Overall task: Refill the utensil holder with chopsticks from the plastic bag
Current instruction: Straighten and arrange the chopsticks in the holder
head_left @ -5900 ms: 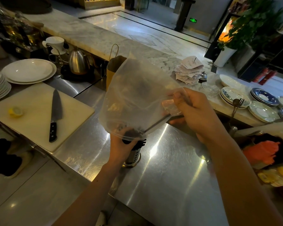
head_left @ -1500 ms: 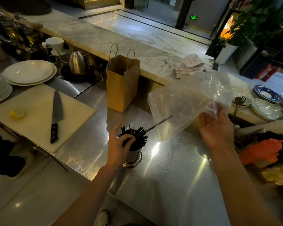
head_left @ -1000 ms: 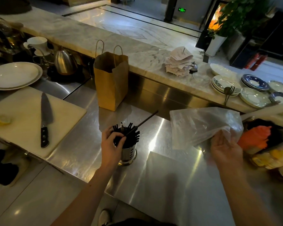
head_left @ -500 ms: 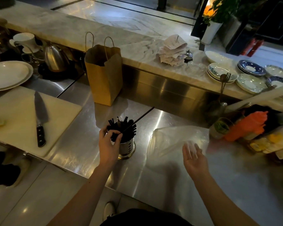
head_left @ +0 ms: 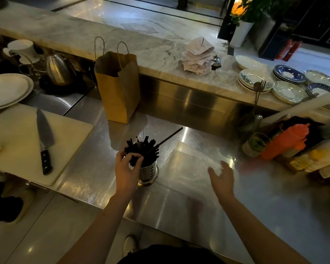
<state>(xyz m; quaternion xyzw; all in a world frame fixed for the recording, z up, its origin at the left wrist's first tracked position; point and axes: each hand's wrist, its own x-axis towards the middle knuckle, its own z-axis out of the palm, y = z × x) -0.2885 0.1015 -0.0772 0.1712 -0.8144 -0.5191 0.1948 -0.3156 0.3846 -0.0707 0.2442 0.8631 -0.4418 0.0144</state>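
A slotted steel utensil holder (head_left: 148,173) stands on the steel counter (head_left: 198,210), packed with black chopsticks (head_left: 145,149). One chopstick (head_left: 170,135) leans far out to the upper right. My left hand (head_left: 127,168) curls round the near side of the bundle at the holder's rim, thumb and fingers on the sticks. The clear plastic bag (head_left: 189,164) lies flat on the counter to the right of the holder. My right hand (head_left: 220,177) hovers over the bag's right edge with relaxed fingers, holding nothing.
A brown paper bag (head_left: 118,86) stands behind the holder. A knife (head_left: 44,138) lies on the white cutting board (head_left: 17,141) at left, with plates (head_left: 6,90) and a kettle (head_left: 58,68) beyond. Sauce bottles (head_left: 282,141) and stacked dishes (head_left: 286,86) crowd the right.
My right hand lowered the emptied plastic bag onto the counter and let go of it. My left hand stayed at the chopsticks in the holder.
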